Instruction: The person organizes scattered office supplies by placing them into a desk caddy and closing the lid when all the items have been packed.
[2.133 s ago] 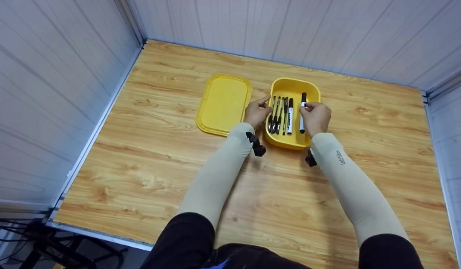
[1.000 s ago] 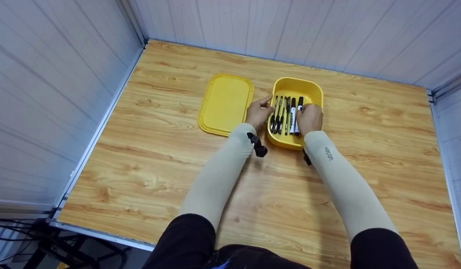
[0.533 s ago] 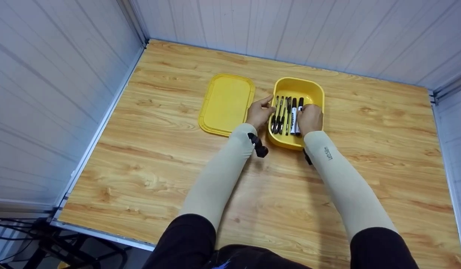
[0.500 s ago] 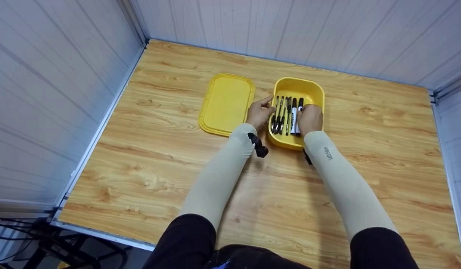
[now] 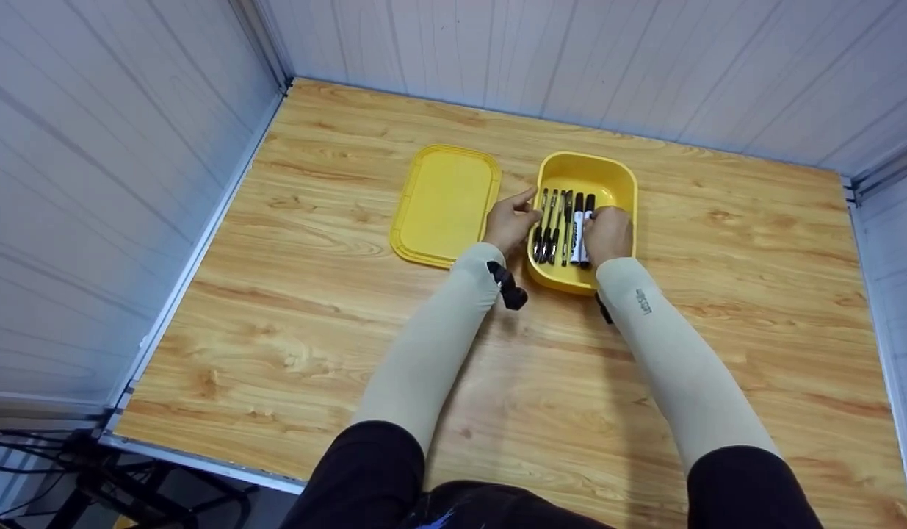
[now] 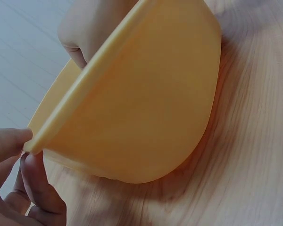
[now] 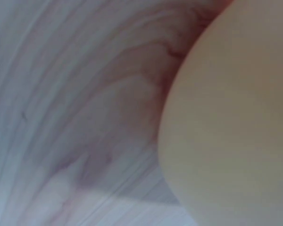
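Observation:
A yellow plastic box [image 5: 620, 192] stands without its lid on the table. Inside it several black pens [image 5: 546, 228] lie side by side at the left, with a white marker [image 5: 576, 239] beside them. My left hand [image 5: 507, 224] pinches the box's left rim between thumb and fingers; the left wrist view shows this grip. Down in the box, my right hand [image 5: 608, 234] holds a second black-capped marker [image 5: 589, 206], lying close against the first. Its fingertips are mostly hidden behind the hand. The right wrist view shows only the box's outer wall [image 7: 236, 132] and tabletop.
The yellow lid [image 5: 447, 202] lies flat on the wooden table [image 5: 313, 308], just left of the box. Pale panel walls [image 5: 453, 51] enclose the back and both sides. Cables and a dark frame [image 5: 115, 485] are below the table's front left corner.
My right hand has carried the second marker leftward, from apart at the box's right side to close beside the first marker. The left hand keeps its grip on the rim.

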